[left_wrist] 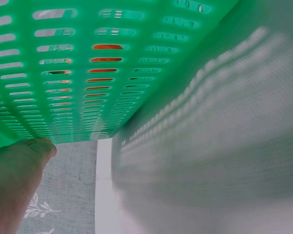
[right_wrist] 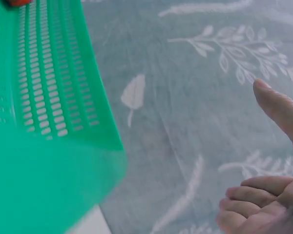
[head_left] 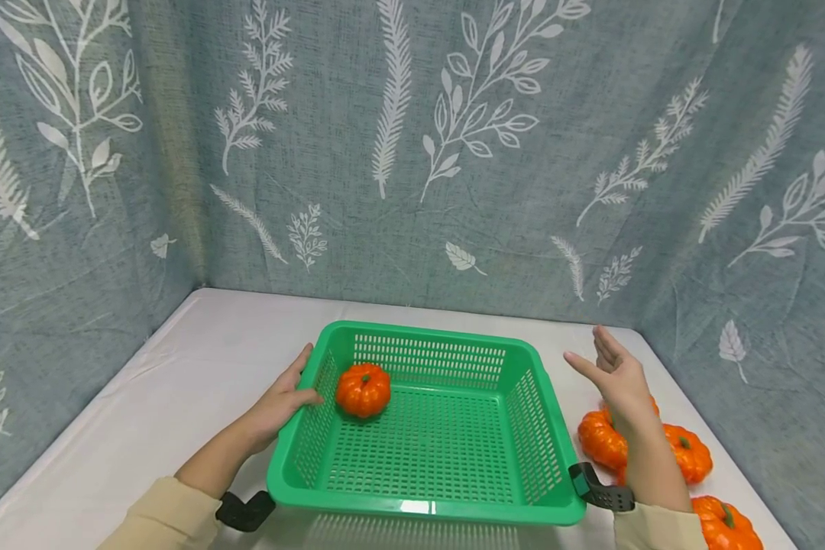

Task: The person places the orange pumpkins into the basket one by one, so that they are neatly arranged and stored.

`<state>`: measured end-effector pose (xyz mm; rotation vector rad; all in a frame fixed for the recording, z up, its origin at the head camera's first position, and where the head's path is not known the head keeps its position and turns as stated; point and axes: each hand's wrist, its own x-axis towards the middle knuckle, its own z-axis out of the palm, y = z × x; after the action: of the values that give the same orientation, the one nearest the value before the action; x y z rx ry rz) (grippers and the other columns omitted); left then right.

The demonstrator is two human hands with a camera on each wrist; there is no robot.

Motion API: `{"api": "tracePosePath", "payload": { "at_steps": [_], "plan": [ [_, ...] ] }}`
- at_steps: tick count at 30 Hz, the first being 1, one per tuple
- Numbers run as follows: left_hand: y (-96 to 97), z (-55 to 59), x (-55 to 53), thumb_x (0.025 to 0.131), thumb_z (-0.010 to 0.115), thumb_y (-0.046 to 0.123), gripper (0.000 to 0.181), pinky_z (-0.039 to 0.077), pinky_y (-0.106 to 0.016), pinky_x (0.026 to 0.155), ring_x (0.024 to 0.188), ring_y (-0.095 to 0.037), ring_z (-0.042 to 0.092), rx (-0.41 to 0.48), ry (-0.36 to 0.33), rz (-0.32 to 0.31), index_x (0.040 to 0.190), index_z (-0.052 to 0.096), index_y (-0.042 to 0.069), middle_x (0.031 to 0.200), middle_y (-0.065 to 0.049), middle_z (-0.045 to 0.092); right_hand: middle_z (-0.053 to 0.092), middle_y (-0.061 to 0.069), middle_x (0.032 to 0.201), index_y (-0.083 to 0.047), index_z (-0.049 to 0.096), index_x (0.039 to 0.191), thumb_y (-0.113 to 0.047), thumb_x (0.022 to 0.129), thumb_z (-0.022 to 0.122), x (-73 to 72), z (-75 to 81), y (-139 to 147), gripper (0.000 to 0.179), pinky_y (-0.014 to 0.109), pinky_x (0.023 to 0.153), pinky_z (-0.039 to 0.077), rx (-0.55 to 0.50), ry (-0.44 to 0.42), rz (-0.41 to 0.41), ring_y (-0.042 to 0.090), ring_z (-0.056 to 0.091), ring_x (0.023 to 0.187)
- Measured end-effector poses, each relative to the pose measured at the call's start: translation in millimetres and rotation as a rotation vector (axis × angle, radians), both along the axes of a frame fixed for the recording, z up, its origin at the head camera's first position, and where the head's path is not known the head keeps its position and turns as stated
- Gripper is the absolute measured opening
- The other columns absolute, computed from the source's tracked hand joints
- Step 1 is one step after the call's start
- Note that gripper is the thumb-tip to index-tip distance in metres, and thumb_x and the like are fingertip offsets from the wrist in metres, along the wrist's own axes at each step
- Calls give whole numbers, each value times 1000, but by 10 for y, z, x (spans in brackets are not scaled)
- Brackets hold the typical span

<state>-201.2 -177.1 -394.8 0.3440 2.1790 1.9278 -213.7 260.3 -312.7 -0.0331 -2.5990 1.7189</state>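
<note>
A green plastic basket (head_left: 419, 510) with slotted walls takes up the middle of the head view. One small orange pumpkin (head_left: 363, 391) lies inside it, near the back left corner. My left hand (head_left: 275, 409) grips the basket's left rim, thumb over the edge and fingers along the outer wall. In the left wrist view, that hand (left_wrist: 17, 175) shows at the far end of the slotted side. My right hand (head_left: 622, 382) is raised to the right of the basket, thumb spread from the fingers, holding nothing. The right wrist view shows the hand's palm (right_wrist: 268, 209) apart from the basket.
Several more orange pumpkins (head_left: 687, 452) lie on the white table (head_left: 213, 344) to the right, partly hidden behind my right forearm. Another pumpkin (head_left: 725, 525) is nearer the front right edge. A grey-green leaf-patterned curtain (head_left: 412, 229) encloses the back and sides.
</note>
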Motion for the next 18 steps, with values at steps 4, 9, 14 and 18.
{"api": "tracePosePath", "payload": {
  "at_steps": [4, 9, 14, 18],
  "plan": [
    [-7, 12, -1, 79, 46, 1, 93, 52, -40, 84, 124, -46, 36, -4, 2, 1, 143, -21, 8, 150, -26, -4, -2, 4, 154, -12, -2, 148, -41, 83, 61, 36, -26, 103, 95, 46, 114, 15, 12, -3, -41, 25, 1, 141],
    [-13, 21, 6, 79, 46, 0, 93, 52, -40, 84, 124, -45, 36, -18, -3, 8, 143, -21, 8, 150, -27, -3, -2, 4, 154, -13, -3, 147, -43, 83, 60, 75, -119, 172, 95, 47, 113, 17, 57, -46, -65, 26, 2, 141],
    [-5, 16, -1, 79, 46, 1, 93, 52, -40, 85, 126, -47, 32, -18, 1, 9, 143, -21, 8, 150, -26, -5, -1, 6, 154, -12, -2, 147, -47, 81, 62, 116, -253, 180, 99, 48, 112, 19, 119, -95, -96, 30, 5, 140],
    [2, 11, -1, 79, 46, 1, 92, 52, -40, 84, 124, -46, 35, -11, 0, 1, 143, -21, 7, 150, -26, -5, -2, 9, 154, -11, -3, 147, -50, 78, 63, 156, -358, 183, 103, 50, 111, 19, 198, -115, -124, 35, 6, 139]
  ]
}}
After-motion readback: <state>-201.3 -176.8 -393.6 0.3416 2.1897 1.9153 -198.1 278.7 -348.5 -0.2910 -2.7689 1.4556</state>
